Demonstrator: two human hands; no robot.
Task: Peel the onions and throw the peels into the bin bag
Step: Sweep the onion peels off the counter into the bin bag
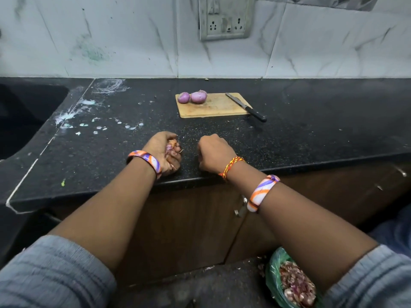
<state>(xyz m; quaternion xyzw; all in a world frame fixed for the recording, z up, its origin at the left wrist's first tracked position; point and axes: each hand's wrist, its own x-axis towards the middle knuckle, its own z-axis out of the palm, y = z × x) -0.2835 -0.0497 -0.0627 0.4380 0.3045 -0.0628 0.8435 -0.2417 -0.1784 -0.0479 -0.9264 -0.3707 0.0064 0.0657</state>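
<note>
Two peeled purple onions [192, 97] lie side by side at the left end of a wooden cutting board [213, 107] on the black counter. My left hand [165, 152] rests near the counter's front edge, its fingers curled round a bunch of dry onion peels [171, 146]. My right hand [212, 152] sits beside it on the counter as a closed fist; whether it holds anything is hidden. A green bin bag [274, 278] on the floor at the lower right is full of onion peels, partly behind my right arm.
A black-handled knife [245, 106] lies across the board's right edge. White smears mark the counter [311, 130] at the left, next to a dark sink [26, 112]. A wall socket [225, 17] is above the board. Wooden cabinet doors [189, 223] stand below the counter.
</note>
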